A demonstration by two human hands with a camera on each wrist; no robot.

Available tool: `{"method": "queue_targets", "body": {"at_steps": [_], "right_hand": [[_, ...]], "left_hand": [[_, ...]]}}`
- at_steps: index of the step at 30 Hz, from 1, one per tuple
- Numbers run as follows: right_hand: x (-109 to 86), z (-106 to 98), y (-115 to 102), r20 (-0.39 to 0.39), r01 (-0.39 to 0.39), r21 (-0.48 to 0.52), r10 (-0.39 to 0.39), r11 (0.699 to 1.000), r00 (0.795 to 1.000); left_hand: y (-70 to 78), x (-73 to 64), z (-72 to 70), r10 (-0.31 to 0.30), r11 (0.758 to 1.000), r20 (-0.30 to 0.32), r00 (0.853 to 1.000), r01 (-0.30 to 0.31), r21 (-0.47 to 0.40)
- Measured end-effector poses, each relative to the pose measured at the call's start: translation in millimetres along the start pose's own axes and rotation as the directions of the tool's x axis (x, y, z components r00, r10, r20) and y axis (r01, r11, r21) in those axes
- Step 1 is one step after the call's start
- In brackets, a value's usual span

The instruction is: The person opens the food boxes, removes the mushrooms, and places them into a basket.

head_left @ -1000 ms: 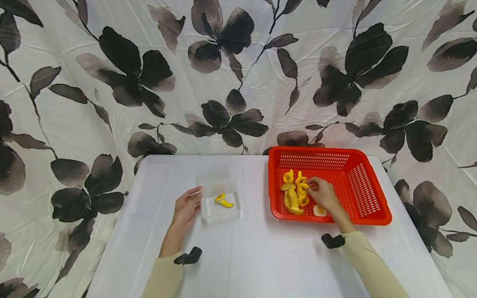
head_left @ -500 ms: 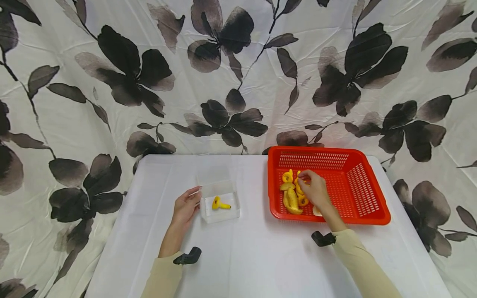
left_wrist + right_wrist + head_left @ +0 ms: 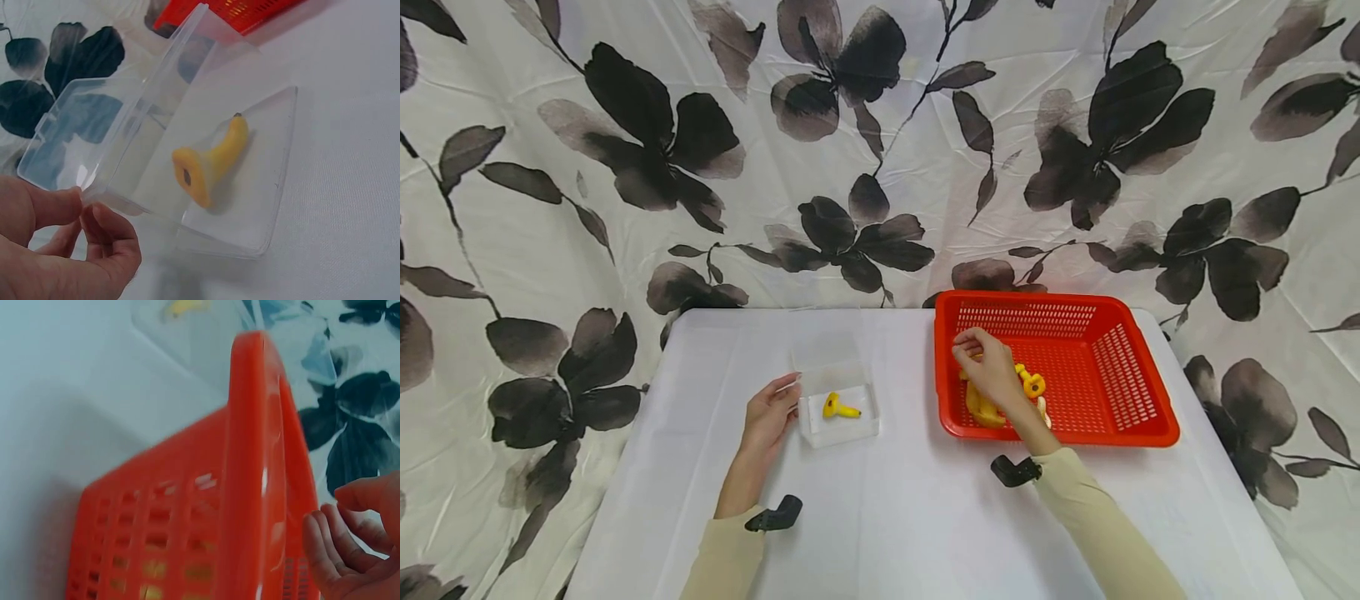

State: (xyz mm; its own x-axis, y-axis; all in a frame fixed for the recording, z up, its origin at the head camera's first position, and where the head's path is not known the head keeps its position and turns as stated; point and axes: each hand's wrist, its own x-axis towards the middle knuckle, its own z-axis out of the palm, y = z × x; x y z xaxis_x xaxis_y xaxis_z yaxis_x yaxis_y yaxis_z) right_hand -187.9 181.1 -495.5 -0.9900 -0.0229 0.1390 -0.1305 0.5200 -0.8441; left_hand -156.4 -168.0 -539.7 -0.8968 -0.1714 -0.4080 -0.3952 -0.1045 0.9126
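Note:
My left hand (image 3: pixel 767 417) pinches the near side of a clear plastic box (image 3: pixel 275 212) between thumb and fingertips. The box's hinged lid (image 3: pixel 75 137) stands folded back. Inside lies one yellow trumpet-shaped piece (image 3: pixel 228 150) with a dark hole in its flared end and a brown tip. Over the left side of a red basket (image 3: pixel 1120 367) is my right hand (image 3: pixel 992 371), fingers loosely curled; the right wrist view shows nothing between them. Below it in the basket, partly covered by the hand, are a large mushroom-like piece (image 3: pixel 983 408) and a smaller yellow piece (image 3: pixel 1033 385).
A small whitish piece (image 3: pixel 1043 412) leans near the basket's front wall. White cloth covers the table (image 3: pixel 895 517), and a flower-printed curtain (image 3: pixel 970 167) hangs behind it. The basket's wall (image 3: pixel 244 456) rises beside the right hand.
My right hand has moved left across the basket, and a yellow piece there has shifted right. The whitish piece has tipped. The piece in the box has turned; my left hand keeps its place.

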Motion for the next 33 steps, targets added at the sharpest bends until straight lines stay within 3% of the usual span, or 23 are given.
{"method": "queue_targets", "body": {"at_steps": [14, 21, 27, 33], "right_hand": [[10.6, 46.7, -38.2, 0.064, 0.023, 0.077, -0.028, 0.997, 0.998], [9.9, 73.8, -52.5, 0.117, 0.077, 0.094, -0.088, 0.993, 0.989], [6.8, 92.9, -62.5, 0.185, 0.133, 0.110, -0.152, 0.985, 0.971], [3.8, 115.6, -65.2, 0.275, 0.189, 0.134, -0.220, 0.973, 0.936]], "left_hand": [[4.5, -3.9, -5.5, 0.020, 0.999, 0.017, 1.000, -0.019, -0.039], [5.0, -2.9, -3.7, 0.006, 0.999, 0.009, 1.000, -0.006, -0.033], [6.7, -2.6, -1.8, 0.001, 0.999, 0.008, 1.000, -0.001, -0.033], [5.1, -0.8, 0.5, 0.014, 0.999, 0.009, 1.000, -0.014, -0.052]]}}
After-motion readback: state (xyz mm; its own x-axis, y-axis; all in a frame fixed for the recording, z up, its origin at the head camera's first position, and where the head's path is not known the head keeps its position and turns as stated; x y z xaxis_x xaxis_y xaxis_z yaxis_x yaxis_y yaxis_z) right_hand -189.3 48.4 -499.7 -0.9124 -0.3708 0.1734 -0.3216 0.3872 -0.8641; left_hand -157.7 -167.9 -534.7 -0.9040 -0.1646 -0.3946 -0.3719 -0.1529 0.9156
